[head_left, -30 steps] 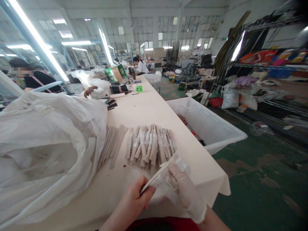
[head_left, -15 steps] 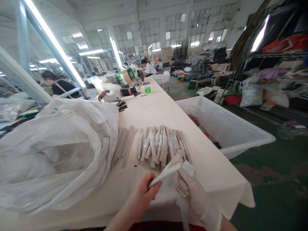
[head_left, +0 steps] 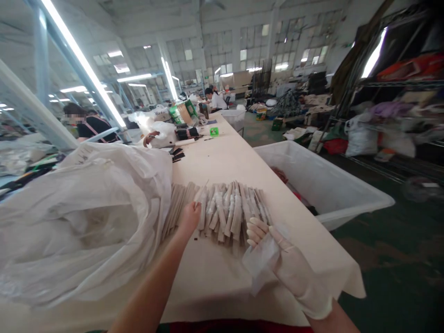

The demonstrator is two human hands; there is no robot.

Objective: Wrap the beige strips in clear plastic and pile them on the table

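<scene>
My bare left hand (head_left: 190, 218) is closed around a pale beige strip (head_left: 202, 190), whose tip points up and away from the fist. It is between the loose beige strips (head_left: 178, 201) on the left and a row of beige strip bundles (head_left: 231, 208) wrapped in whitish film. My right hand (head_left: 277, 245), in a white glove, has curled fingers gripping a crumpled piece of translucent film (head_left: 262, 259). That film hangs over the near part of the table, just in front of the bundles.
A large white sack (head_left: 145, 171) takes up the left of the cloth-covered table (head_left: 229, 157). Beyond the right edge stands a white plastic bin (head_left: 347, 199) with some items inside. A green box (head_left: 213, 132) and bags lie farther back. Co-workers are seen at the left and far end.
My left hand has moved left and forward with a strip, away from my right hand. The right hand has turned, and the strips near it are gone, leaving film in it.
</scene>
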